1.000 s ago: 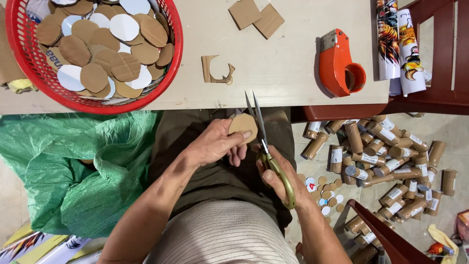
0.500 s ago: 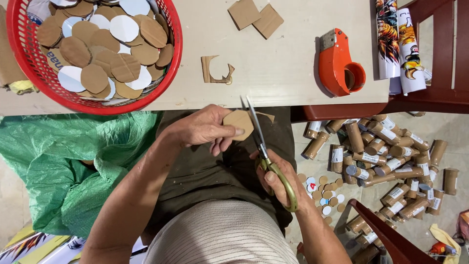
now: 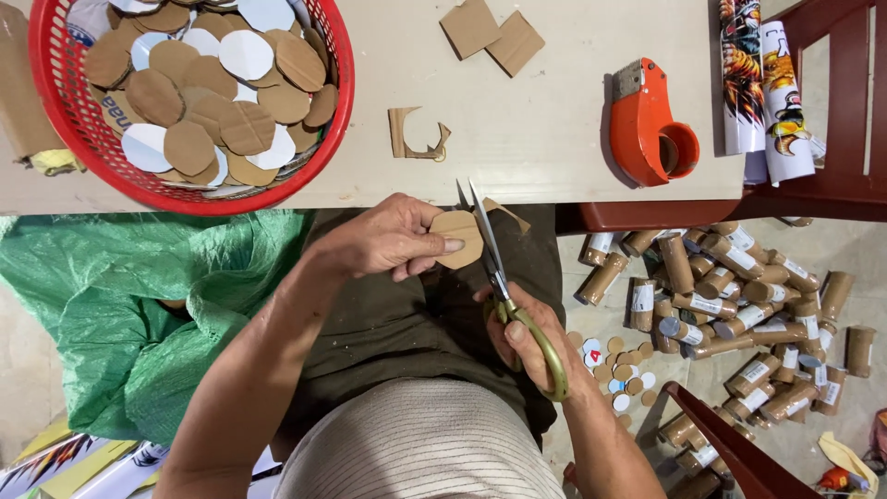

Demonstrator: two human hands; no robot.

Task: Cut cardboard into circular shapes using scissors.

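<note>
Cardboard disc being trimmed over the lap, at the table edge
Left hand (image 3: 383, 245) pinches the cardboard disc (image 3: 459, 237) flat, steadying its rim for the blades; right hand (image 3: 531, 337) grips the scissors (image 3: 504, 286), blades parted at the disc's edge; red basket (image 3: 337, 111) of finished discs within reach

The person wears a light, finely striped top (ribbed-looking) and dark olive trousers; both forearms are bare, with no sleeves, rings or watch showing.

Discs (image 3: 208, 88) in basket (image 3: 337, 120), tape dispenser (image 3: 647, 125) right
</note>
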